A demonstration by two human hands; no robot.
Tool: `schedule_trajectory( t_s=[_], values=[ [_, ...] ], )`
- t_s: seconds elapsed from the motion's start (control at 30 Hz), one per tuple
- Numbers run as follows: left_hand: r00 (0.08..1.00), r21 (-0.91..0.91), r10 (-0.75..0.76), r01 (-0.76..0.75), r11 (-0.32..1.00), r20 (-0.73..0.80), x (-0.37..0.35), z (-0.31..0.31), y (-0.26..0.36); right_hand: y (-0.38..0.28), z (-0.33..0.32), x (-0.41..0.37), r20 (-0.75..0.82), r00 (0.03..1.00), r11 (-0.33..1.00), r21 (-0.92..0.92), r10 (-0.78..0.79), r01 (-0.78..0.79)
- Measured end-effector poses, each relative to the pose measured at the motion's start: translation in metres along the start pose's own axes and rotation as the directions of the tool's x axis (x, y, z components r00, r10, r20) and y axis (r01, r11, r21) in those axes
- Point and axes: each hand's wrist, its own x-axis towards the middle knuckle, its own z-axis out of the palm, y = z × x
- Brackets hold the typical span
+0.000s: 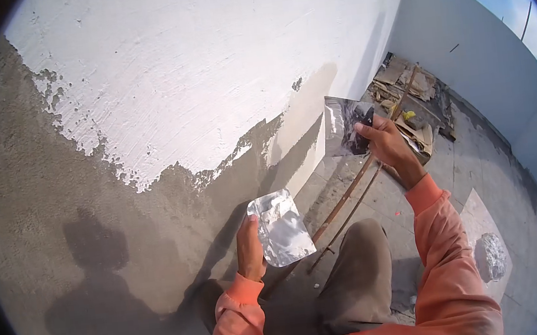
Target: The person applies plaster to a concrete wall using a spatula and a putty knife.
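Observation:
My left hand (pixel 249 248) grips a small metal plaster blade (pixel 281 228) smeared with white putty, held low in front of the wall. My right hand (pixel 387 145) holds a wider putty knife (pixel 345 130) by its dark handle, raised near the edge of the wall. The wall (pixel 193 77) ahead is coated white across its upper part and bare grey cement (pixel 44 210) below and at the left. Both arms wear orange sleeves.
Two long rusty rods (pixel 344 202) lie on the paved floor by the wall's foot. A heap of cardboard and scrap (pixel 414 93) sits in the far corner. A board with a lump of white putty (pixel 490 255) lies at the right. My knee (pixel 358 269) is bent in front.

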Motion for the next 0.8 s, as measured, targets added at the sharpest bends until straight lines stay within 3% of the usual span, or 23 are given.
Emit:
schedule_trajectory(
  t_s=[0.07, 0.17, 0.27, 0.3, 0.47, 0.67, 0.7, 0.8],
  values=[
    [1.000, -0.001, -0.025, 0.025, 1.000, 0.009, -0.002, -0.013, -0.013, 0.016, -0.020, 0.044, -0.246, 0.966, 0.985, 0.128, -0.082, 0.116],
    [0.998, 0.027, -0.026, 0.024, 0.999, 0.057, -0.005, -0.038, -0.038, 0.059, -0.068, 0.119, -0.386, 0.899, 0.973, 0.013, -0.207, 0.230],
    [0.994, -0.041, -0.078, 0.082, 0.996, 0.082, -0.011, -0.054, -0.049, 0.067, -0.059, 0.158, -0.467, 0.850, 0.965, -0.026, -0.243, 0.262],
    [0.993, -0.056, -0.077, 0.082, 0.995, 0.090, -0.014, -0.056, -0.050, 0.065, -0.053, 0.162, -0.457, 0.868, 0.980, -0.074, -0.196, 0.182],
    [0.982, -0.173, -0.089, 0.118, 0.978, 0.169, -0.008, -0.068, -0.067, 0.055, -0.018, 0.168, -0.487, 0.853, 0.970, -0.228, -0.186, 0.082],
    [0.974, -0.260, -0.116, 0.166, 0.951, 0.197, -0.012, -0.054, -0.053, 0.023, 0.070, 0.119, -0.480, 0.809, 0.761, -0.645, -0.340, -0.063],
    [0.975, -0.249, -0.118, 0.164, 0.955, 0.187, -0.010, -0.057, -0.056, 0.027, 0.079, 0.114, -0.444, 0.795, 0.672, -0.738, -0.414, -0.062],
    [0.977, -0.228, -0.117, 0.156, 0.961, 0.177, -0.006, -0.066, -0.068, 0.033, 0.113, 0.095, -0.346, 0.777, 0.654, -0.748, -0.526, 0.110]
  ],
)
